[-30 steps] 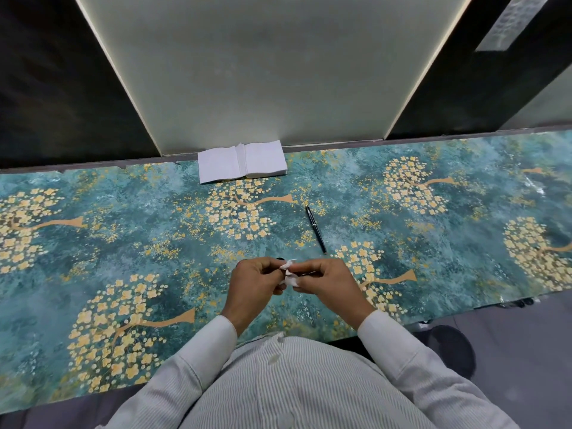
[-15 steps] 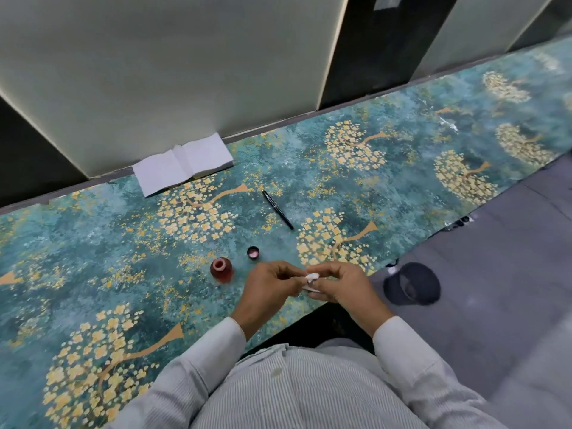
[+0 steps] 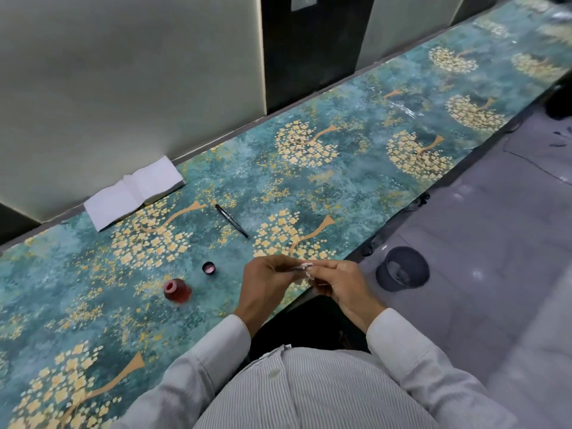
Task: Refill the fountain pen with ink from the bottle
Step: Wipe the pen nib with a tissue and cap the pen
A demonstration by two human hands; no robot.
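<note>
Desk w/ notebook, bin on floor

Long desk (image 3: 356, 168) covered in teal cloth w/ gold tree print, set against pale wall panels (image 3: 123, 72) w/ a dark panel (image 3: 309, 41) between. Open white notebook (image 3: 134, 191) lies at the back edge, touching the wall. Dark round bin (image 3: 402, 269) stands on grey floor (image 3: 495, 258), just beside desk's front edge.

Running along pale wall panels (image 3: 130, 75) split by a dark panel (image 3: 309, 48): long counter (image 3: 365, 168), teal with gold blossom trees. Standing on grey floor (image 3: 495, 243) just beside counter edge: dark bin (image 3: 402, 269).
</note>
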